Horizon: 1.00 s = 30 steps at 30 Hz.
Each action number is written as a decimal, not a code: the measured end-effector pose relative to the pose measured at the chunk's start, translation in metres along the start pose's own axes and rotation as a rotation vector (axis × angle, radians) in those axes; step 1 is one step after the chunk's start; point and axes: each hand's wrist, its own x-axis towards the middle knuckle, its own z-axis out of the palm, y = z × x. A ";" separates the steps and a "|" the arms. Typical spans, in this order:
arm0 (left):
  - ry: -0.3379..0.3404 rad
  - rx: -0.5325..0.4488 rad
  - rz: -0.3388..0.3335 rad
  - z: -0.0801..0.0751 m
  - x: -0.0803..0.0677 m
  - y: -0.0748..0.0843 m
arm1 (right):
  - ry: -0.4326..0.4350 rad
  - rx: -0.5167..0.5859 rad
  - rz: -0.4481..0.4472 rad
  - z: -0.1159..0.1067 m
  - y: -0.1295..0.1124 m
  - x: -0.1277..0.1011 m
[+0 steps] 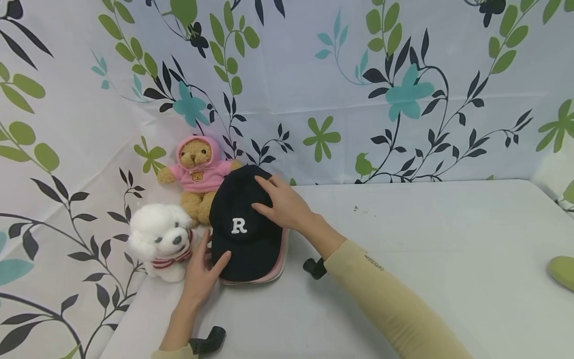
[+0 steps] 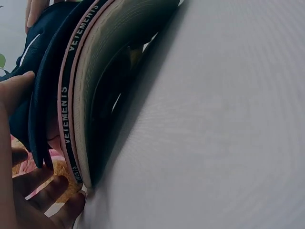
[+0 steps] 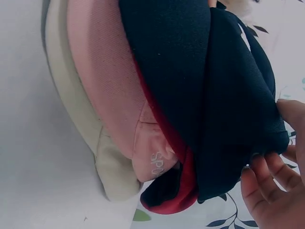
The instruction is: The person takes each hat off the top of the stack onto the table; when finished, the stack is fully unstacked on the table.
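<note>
A black cap (image 1: 244, 224) with a white letter R lies on top of a stack of caps, its brim toward me. Below it in the right wrist view are a red cap (image 3: 188, 188), a pink cap (image 3: 100, 71) and a beige cap (image 3: 62, 71). My left hand (image 1: 199, 271) holds the left side of the brim, thumb on top and fingers along the stacked brim edges. With my right hand (image 1: 287, 202) I grip the black cap's crown at the upper right, thumb on its side and fingertips at its back edge.
A white plush dog (image 1: 161, 239) with a striped bow sits left of the caps. Behind them a teddy bear (image 1: 197, 174) in a pink hoodie leans at the patterned backdrop (image 1: 287, 89). A green object (image 1: 561, 271) lies at the right of the white table (image 1: 426, 259).
</note>
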 end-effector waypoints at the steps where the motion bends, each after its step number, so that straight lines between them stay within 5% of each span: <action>1: 0.000 0.008 -0.003 0.000 0.000 0.000 | -0.011 0.004 0.007 0.000 0.000 0.001; 21: 0.072 0.030 0.064 0.000 0.001 0.007 | -0.055 0.039 0.004 0.002 -0.010 0.006; 30: 0.146 0.033 0.143 0.002 0.001 0.012 | -0.060 0.041 -0.017 -0.004 -0.012 0.007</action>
